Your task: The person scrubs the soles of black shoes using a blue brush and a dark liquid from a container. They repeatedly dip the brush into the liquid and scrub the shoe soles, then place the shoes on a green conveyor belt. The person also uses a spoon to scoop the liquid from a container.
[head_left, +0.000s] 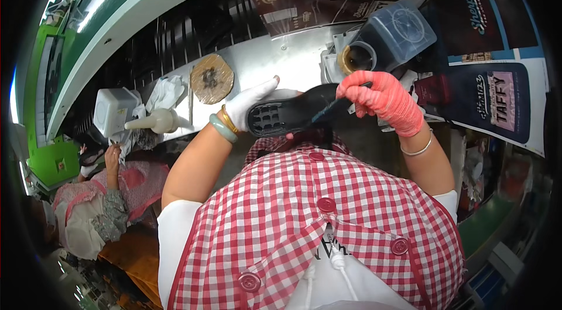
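Black sole (287, 113), one, firm in left hand (250, 103); one brush (324, 112), perhaps, in right hand (381, 99).

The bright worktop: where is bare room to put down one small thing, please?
The worktop has bare room between the round brown disc and the clear container, beyond the left hand. Its left part is crowded: white canister, nozzle bottle, crumpled white material.

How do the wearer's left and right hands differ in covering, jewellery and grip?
The left hand wears a white glove; the right hand wears a coral-pink one. A green bangle and a gold bangle sit above the left glove, one silver bangle above the right. The left holds the black sole; the right pinches what looks like a thin bluish tool. Both are gloved.
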`<state>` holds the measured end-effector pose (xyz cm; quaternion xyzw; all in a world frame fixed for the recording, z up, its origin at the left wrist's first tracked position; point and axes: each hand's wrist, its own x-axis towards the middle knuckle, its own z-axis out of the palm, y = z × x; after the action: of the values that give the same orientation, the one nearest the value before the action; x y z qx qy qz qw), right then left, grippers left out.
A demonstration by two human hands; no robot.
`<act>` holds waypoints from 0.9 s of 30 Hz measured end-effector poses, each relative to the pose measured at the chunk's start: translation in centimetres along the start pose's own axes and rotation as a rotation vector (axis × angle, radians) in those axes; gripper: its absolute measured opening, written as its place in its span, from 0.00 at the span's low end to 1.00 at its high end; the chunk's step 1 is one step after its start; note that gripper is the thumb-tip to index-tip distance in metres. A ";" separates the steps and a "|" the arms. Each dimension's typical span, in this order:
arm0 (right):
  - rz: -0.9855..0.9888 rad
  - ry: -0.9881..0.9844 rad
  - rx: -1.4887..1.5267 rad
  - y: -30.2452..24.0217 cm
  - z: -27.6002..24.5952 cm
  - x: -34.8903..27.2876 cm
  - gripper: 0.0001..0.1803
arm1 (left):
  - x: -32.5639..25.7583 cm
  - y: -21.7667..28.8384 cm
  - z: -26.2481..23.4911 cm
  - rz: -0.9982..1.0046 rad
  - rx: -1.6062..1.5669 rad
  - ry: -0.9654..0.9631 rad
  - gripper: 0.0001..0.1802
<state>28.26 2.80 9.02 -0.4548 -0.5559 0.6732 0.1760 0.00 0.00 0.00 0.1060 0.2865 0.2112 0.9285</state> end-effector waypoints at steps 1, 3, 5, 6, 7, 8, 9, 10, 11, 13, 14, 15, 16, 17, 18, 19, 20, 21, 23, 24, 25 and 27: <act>-0.077 0.094 0.080 0.6 0.0 -0.2 0.20 | -0.5 0.0 -0.8 0.076 0.058 0.015 0.35; -0.271 0.306 0.240 1.9 -0.2 0.4 0.19 | -3.0 1.9 -3.4 0.177 0.032 -0.114 0.33; -0.357 0.516 0.263 3.4 -1.8 0.5 0.14 | -3.5 1.5 -2.5 0.543 0.187 0.062 0.34; -0.318 0.636 0.239 4.0 -2.0 0.6 0.13 | -3.8 1.4 -3.3 0.606 0.287 0.112 0.34; -0.282 0.683 0.219 4.7 -2.3 0.9 0.13 | -4.0 0.8 -5.1 0.685 0.377 0.160 0.34; -0.250 0.722 0.204 5.6 -2.5 1.4 0.13 | -4.0 -0.9 -7.5 0.705 0.283 0.164 0.32; -0.215 0.766 0.188 6.5 -2.7 1.9 0.12 | -3.8 -2.3 -9.3 0.621 0.133 0.253 0.28; -0.156 0.782 0.142 7.2 -2.9 2.4 0.11 | -3.7 -3.1 -8.4 0.545 -0.004 0.270 0.30; -0.133 0.789 0.128 7.6 -3.0 2.8 0.11 | -3.3 -4.3 -7.9 0.480 -0.110 0.289 0.32; -0.084 0.800 0.104 8.5 -2.9 3.4 0.12 | -2.3 -6.7 -7.7 0.364 -0.298 0.340 0.39; -0.146 0.794 0.144 9.2 -3.0 3.9 0.12 | -1.8 -7.6 -8.0 0.379 -0.266 0.343 0.40; -0.142 0.787 0.138 9.6 -2.9 4.2 0.12 | -1.7 -8.1 -7.6 0.343 -0.295 0.338 0.40; -0.138 0.780 0.133 9.9 -2.8 4.5 0.12 | -1.8 -8.3 -7.0 0.306 -0.323 0.332 0.39; -0.134 0.774 0.128 10.3 -2.8 4.6 0.12 | -1.8 -8.5 -6.6 0.268 -0.351 0.326 0.39; -0.139 0.770 0.117 10.6 -2.8 4.8 0.12 | -1.7 -9.0 -6.8 0.268 -0.367 0.358 0.37; -0.129 0.759 0.104 10.5 -2.7 4.9 0.12 | -1.7 -9.1 -6.9 0.253 -0.366 0.352 0.36; -0.119 0.748 0.091 10.4 -2.7 4.8 0.13 | -1.7 -9.2 -6.9 0.238 -0.366 0.345 0.35; -0.110 0.741 0.081 10.3 -2.7 4.8 0.14 | -1.7 -8.9 -6.8 0.222 -0.360 0.338 0.35; -0.105 0.737 0.158 11.1 -2.9 4.8 0.14 | -1.6 -8.7 -6.8 0.272 -0.422 0.279 0.33; -0.107 0.730 0.195 11.2 -3.1 4.8 0.13 | -1.6 -8.3 -6.3 0.302 -0.453 0.250 0.33; -0.090 0.737 0.245 11.1 -3.3 4.5 0.13 | -1.6 -8.0 -5.7 0.348 -0.426 0.234 0.33; -0.061 0.745 0.350 10.5 -3.2 3.6 0.13 | -1.6 -7.1 -3.9 0.444 -0.364 0.206 0.33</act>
<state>31.79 4.04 -1.95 -0.6137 -0.3446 0.5414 0.4599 -1.07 -6.68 -4.65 -0.0243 0.3064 0.4663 0.8295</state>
